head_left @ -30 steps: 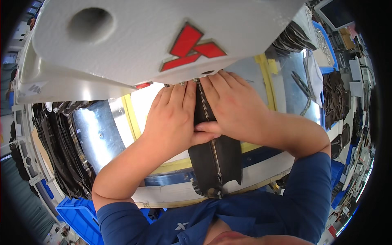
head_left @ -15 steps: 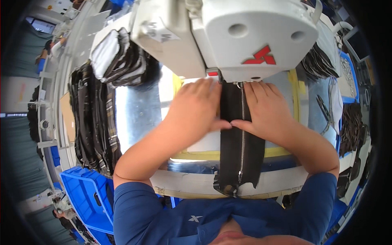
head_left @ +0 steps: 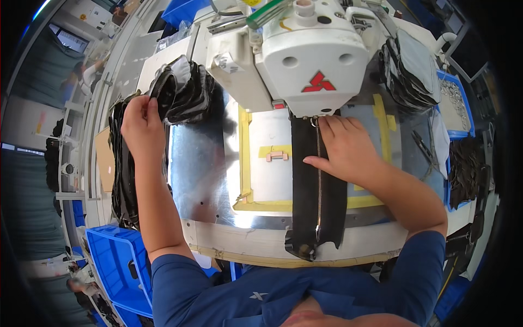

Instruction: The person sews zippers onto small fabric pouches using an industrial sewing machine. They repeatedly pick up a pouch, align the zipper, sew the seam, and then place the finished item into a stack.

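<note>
A long black fabric strip (head_left: pixel 305 191) with a metal zipper (head_left: pixel 319 180) down its length lies under the head of a white sewing machine (head_left: pixel 313 60). Its near end hangs over the table's front edge. My right hand (head_left: pixel 348 144) rests flat on the strip's right side just below the machine head, thumb stretched across the zipper. Out to the left, my left hand (head_left: pixel 143 128) pinches the edge of a dark zippered fabric piece (head_left: pixel 163 90) at a stack of similar pieces (head_left: pixel 193 95). The needle area is hidden under the machine head.
Yellow tape (head_left: pixel 267 207) frames part of the metal work plate around a small pinkish block (head_left: pixel 277 156). Dark folded fabric (head_left: pixel 124 174) hangs at the left, above a blue crate (head_left: pixel 117 261). At the right are another fabric stack (head_left: pixel 408 71), thread snips (head_left: pixel 424 147) and a blue tray (head_left: pixel 455 103) of small metal parts.
My left hand has left the strip and moved left to the fabric stack, taking hold of a piece there. My right hand stays on the strip. The view has shifted, showing more of the machine's top.
</note>
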